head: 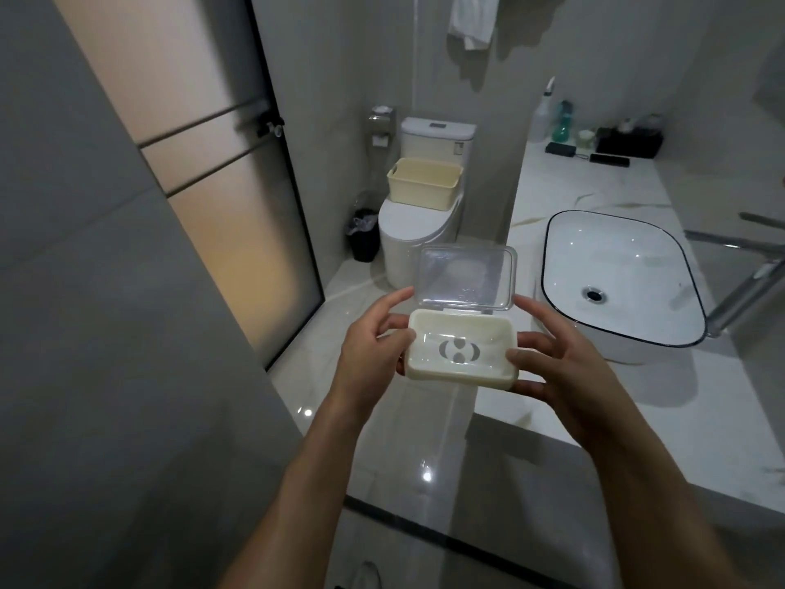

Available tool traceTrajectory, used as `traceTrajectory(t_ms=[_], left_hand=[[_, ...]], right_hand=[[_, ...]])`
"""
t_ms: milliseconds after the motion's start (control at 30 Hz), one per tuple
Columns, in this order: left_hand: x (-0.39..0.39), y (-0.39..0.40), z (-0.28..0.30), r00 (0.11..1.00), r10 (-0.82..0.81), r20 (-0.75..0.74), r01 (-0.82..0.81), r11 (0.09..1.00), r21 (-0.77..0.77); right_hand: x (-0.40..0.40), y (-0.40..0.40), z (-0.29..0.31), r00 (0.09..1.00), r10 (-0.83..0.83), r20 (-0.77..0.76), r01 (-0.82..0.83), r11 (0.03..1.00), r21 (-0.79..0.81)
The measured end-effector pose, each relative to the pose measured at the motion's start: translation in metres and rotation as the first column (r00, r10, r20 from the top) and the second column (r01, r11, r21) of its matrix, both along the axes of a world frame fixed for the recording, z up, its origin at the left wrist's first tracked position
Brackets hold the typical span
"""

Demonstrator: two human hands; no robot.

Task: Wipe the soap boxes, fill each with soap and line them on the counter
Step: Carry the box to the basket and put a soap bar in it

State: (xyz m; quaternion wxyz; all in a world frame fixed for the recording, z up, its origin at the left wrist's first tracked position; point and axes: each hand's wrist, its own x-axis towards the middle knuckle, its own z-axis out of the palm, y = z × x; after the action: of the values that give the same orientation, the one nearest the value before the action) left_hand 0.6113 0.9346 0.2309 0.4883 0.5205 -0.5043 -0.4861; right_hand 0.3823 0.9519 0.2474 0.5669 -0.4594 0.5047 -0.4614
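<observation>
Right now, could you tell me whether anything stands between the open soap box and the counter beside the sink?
Nothing visible does: both hands hold the soap box just left of the counter, whose near stretch is bare.

The faucet (739, 265) runs off the right edge; far counter bottles (552, 116) blur; a towel (473, 19) is cropped at the top.

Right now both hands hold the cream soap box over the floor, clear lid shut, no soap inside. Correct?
Not quite. In the head view the clear lid is hinged open, standing up behind the tray. The rest holds: left hand and right hand hold the cream soap box over the floor, no soap inside.
</observation>
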Motion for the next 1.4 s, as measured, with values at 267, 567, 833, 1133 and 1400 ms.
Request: traceTrajectory(t_ms=[267,567,833,1133,1400], left_hand=[[0.054,-0.085,0.008,0.999,-0.046,0.013,0.046,0.998,-0.035],[0.093,-0.16,-0.002,0.997,-0.083,-0.002,0.083,0.996,-0.028],[0.103,-0.235,-0.012,0.999,-0.034,0.004,0.034,0.999,-0.019],[0.089,-0.376,-0.014,0.998,0.05,0.036,-0.049,0.999,-0.021],[0.066,-0.488,-0.022,0.996,0.085,0.037,-0.086,0.995,0.045]], right_hand=[[0.057,-0.07,0.009,0.997,-0.066,0.025,0.067,0.998,-0.019],[0.097,-0.138,0.0,0.992,-0.126,-0.031,0.126,0.992,-0.007],[0.105,-0.225,-0.007,0.996,-0.077,-0.045,0.077,0.997,0.001],[0.094,-0.391,-0.025,0.999,0.03,-0.021,-0.03,0.999,0.016],[0.072,-0.507,-0.039,0.999,0.036,-0.024,-0.034,0.998,0.051]])
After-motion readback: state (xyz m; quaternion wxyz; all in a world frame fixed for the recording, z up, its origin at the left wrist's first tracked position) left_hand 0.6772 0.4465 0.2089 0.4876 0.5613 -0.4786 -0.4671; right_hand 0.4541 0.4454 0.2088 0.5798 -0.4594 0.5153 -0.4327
